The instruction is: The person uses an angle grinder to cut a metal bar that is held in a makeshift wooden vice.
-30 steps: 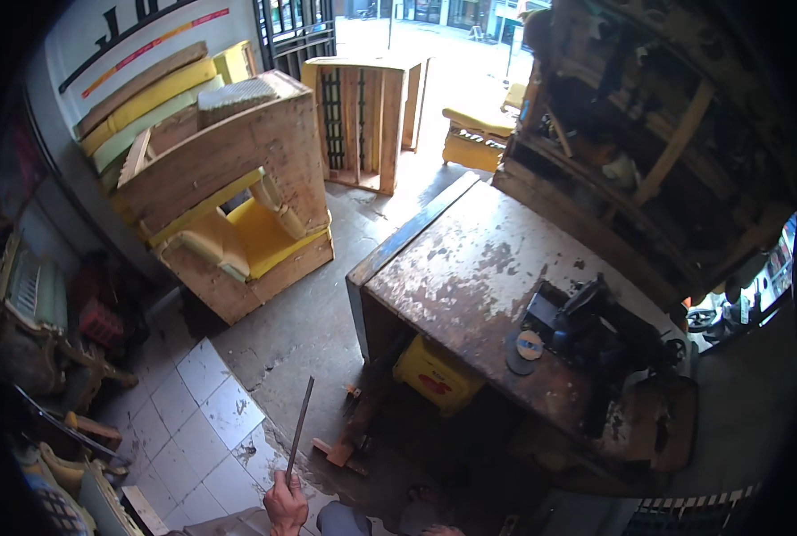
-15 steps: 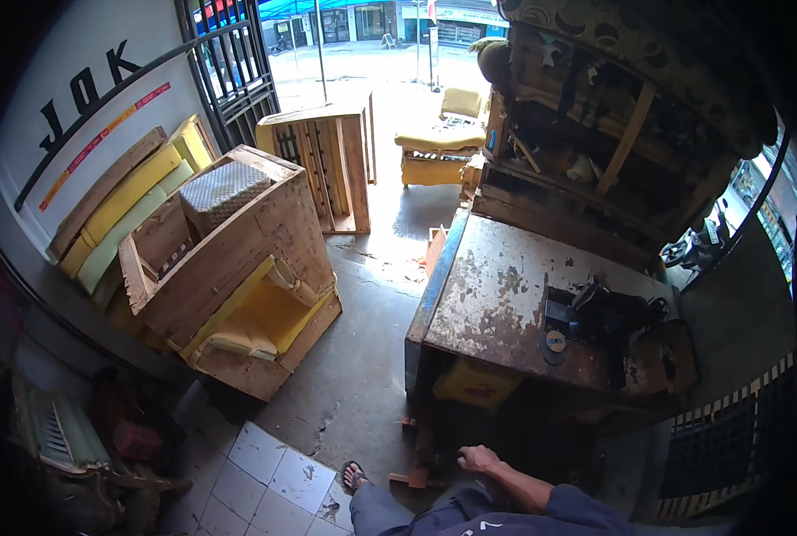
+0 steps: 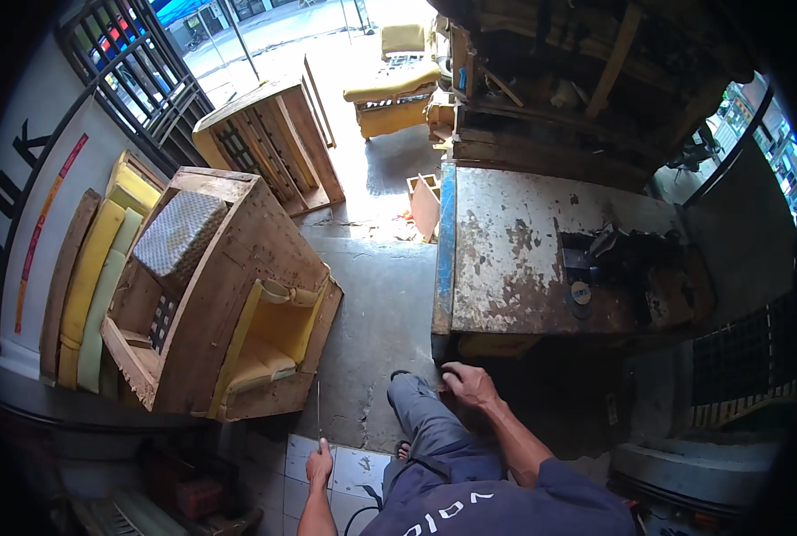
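Left hand (image 3: 320,464) is closed around the lower end of a thin metal rod (image 3: 318,415), which stands nearly upright just beside the corner of the wooden sofa frame (image 3: 229,295). Right hand (image 3: 470,384) is spread, fingers apart, at the near corner of the worn workbench (image 3: 523,259), holding nothing; contact with the bench leg cannot be confirmed.

Risk: the rod's free tip points up near the frame and the person's leg (image 3: 421,420); a slip of the grip could swing it into either. The cracked concrete floor (image 3: 376,313) offers uneven footing.

Signage: on the left wall (image 3: 32,170), large dark letters above a long red and yellow stripe (image 3: 45,232). A yellow container (image 3: 496,344) sits under the bench.
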